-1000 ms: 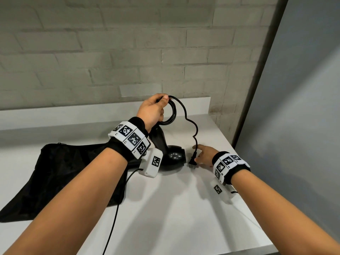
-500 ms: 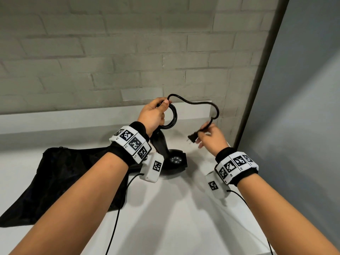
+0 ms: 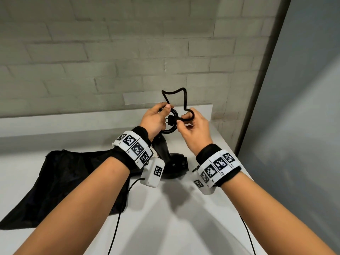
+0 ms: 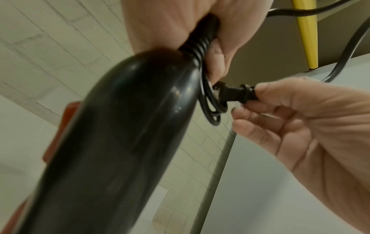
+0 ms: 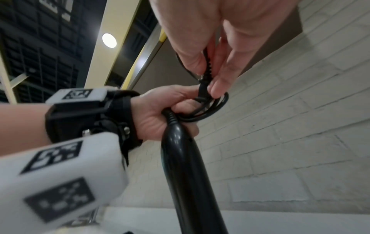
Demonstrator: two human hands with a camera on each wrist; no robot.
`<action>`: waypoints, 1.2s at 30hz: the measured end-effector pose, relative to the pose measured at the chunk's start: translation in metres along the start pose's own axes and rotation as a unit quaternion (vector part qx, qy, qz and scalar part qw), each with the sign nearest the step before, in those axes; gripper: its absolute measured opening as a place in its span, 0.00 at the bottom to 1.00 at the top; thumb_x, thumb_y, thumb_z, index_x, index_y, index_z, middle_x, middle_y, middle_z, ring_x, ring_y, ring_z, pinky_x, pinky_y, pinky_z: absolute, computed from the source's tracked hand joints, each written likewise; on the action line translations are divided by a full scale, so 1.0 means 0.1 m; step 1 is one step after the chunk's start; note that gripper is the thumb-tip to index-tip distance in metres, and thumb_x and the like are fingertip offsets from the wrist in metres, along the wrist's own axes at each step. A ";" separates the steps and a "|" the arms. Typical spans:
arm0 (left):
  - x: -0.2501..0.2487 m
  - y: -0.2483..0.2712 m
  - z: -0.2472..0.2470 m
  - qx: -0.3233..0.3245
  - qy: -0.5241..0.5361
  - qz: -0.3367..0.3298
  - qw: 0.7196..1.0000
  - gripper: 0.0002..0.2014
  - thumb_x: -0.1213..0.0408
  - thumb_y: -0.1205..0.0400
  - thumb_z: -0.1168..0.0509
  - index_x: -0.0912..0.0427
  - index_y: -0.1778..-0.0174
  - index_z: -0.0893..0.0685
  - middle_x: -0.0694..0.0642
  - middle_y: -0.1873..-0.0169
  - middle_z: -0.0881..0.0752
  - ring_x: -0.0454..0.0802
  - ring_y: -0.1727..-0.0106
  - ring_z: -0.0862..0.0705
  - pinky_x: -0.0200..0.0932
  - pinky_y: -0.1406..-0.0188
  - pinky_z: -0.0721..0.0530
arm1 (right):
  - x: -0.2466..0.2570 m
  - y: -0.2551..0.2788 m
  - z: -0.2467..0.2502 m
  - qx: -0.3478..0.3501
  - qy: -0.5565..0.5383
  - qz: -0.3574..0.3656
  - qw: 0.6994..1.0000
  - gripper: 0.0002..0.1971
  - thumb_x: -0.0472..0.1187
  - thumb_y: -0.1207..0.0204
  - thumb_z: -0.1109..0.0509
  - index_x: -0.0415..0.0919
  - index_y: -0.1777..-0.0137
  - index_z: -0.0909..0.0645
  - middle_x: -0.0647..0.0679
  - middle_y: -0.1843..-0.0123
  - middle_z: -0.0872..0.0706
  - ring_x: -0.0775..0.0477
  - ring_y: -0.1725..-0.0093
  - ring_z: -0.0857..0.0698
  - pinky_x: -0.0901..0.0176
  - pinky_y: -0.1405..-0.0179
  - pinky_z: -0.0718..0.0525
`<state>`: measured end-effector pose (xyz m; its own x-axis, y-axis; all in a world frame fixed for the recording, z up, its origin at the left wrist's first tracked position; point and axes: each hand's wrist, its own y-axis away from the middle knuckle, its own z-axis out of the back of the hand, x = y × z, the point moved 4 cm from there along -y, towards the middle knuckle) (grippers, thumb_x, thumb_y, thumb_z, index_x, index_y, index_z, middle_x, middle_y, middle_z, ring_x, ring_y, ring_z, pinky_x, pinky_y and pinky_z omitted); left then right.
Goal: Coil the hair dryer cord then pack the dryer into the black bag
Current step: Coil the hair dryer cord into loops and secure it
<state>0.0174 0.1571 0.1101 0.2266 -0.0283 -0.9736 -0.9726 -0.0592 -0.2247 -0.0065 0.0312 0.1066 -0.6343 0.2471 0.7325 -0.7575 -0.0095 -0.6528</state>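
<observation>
The black hair dryer (image 3: 174, 162) stands on its head end on the white table, handle up. My left hand (image 3: 156, 120) grips the top of the handle (image 4: 130, 126) together with a small coil of the black cord (image 5: 217, 109). My right hand (image 3: 191, 129) pinches the plug (image 3: 170, 121) by its neck. The plug's prongs point at the coil (image 4: 212, 114), right beside my left fingers. A loose loop of cord (image 3: 176, 96) arches above both hands. The black bag (image 3: 64, 181) lies flat on the table, left of the dryer and partly under my left forearm.
The white table (image 3: 174, 218) ends at a raised back ledge below a grey brick wall (image 3: 92, 70). A grey panel (image 3: 303, 126) closes off the right side, next to the table's right edge. Thin cables hang from both wrist cameras over the table front.
My right hand picked the plug up from the table and carried it up and left to the coil in my left hand. The free cord now bows above the hands.
</observation>
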 end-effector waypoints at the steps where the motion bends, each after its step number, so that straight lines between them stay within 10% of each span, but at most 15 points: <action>1: 0.01 -0.01 0.00 -0.001 -0.002 0.000 1.000 0.10 0.63 0.15 0.43 0.52 0.60 0.19 0.45 0.82 0.30 0.37 0.88 0.39 0.29 0.88 0.40 | 0.02 0.01 -0.03 0.009 0.032 0.022 0.999 0.10 0.28 0.29 0.33 0.43 0.64 0.27 0.53 0.65 0.28 0.54 0.66 0.25 0.69 0.65 0.21; 5: 0.02 -0.01 0.01 -0.007 -0.026 -0.005 1.000 0.09 0.61 0.16 0.42 0.59 0.48 0.19 0.55 0.73 0.33 0.38 0.86 0.36 0.30 0.87 0.37 | 0.05 0.01 -0.16 0.064 0.126 0.089 0.986 0.03 0.26 0.30 0.35 0.29 0.57 0.23 0.47 0.61 0.29 0.53 0.62 0.29 0.73 0.60 0.29; 10: 0.01 0.02 -0.01 0.013 -0.045 -0.001 0.999 0.11 0.63 0.15 0.43 0.48 0.59 0.18 0.53 0.72 0.23 0.44 0.76 0.29 0.32 0.80 0.33 | 0.00 -0.07 -0.23 0.109 0.198 0.074 0.971 0.11 0.30 0.30 0.34 0.34 0.48 0.22 0.39 0.49 0.18 0.40 0.50 0.17 0.49 0.49 0.17; 19: -0.08 0.13 -0.12 0.057 -0.022 0.012 0.998 0.09 0.67 0.14 0.46 0.63 0.44 0.21 0.43 0.90 0.27 0.34 0.87 0.29 0.22 0.85 0.33 | -0.12 -0.19 -0.28 0.135 -0.015 -0.142 0.981 0.15 0.30 0.24 0.42 0.36 0.38 0.29 0.48 0.54 0.19 0.53 0.63 0.20 0.71 0.62 0.22; 22: -0.07 0.09 -0.13 0.068 -0.010 0.004 0.998 0.09 0.66 0.14 0.46 0.64 0.44 0.23 0.44 0.90 0.26 0.36 0.88 0.31 0.24 0.88 0.34 | -0.13 -0.17 -0.21 0.166 0.049 -0.100 0.980 0.20 0.28 0.24 0.41 0.35 0.33 0.32 0.38 0.44 0.16 0.43 0.47 0.17 0.61 0.46 0.19; 27: -0.03 0.04 -0.11 0.065 -0.026 0.006 0.998 0.11 0.61 0.14 0.46 0.55 0.59 0.21 0.53 0.75 0.25 0.36 0.86 0.28 0.27 0.88 0.35 | -0.34 -0.04 -0.01 0.244 0.055 -0.091 0.964 0.07 0.44 0.28 0.35 0.43 0.53 0.25 0.42 0.61 0.19 0.49 0.62 0.24 0.65 0.62 0.28; 31: -0.02 0.01 -0.05 0.045 0.007 0.029 0.999 0.12 0.60 0.14 0.47 0.54 0.60 0.22 0.53 0.72 0.29 0.37 0.89 0.38 0.27 0.89 0.39 | -0.70 0.00 0.30 0.177 0.140 -0.124 0.966 0.11 0.42 0.20 0.44 0.42 0.63 0.27 0.42 0.62 0.21 0.45 0.59 0.23 0.66 0.64 0.31; 36: -0.06 0.05 -0.06 0.058 0.026 0.015 0.998 0.12 0.66 0.13 0.50 0.56 0.58 0.24 0.53 0.71 0.36 0.36 0.89 0.35 0.25 0.89 0.40 | -1.33 0.33 0.60 0.268 0.345 -0.359 0.824 0.16 0.34 0.18 0.47 0.28 0.36 0.25 0.34 0.33 0.21 0.36 0.31 0.23 0.52 0.36 0.25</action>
<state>0.0118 0.1511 0.1149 0.1977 -0.0809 -0.9769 -0.9776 0.0574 -0.2026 0.0438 -0.0600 -0.0003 0.1069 0.8666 0.4874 -0.9762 -0.0016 0.2169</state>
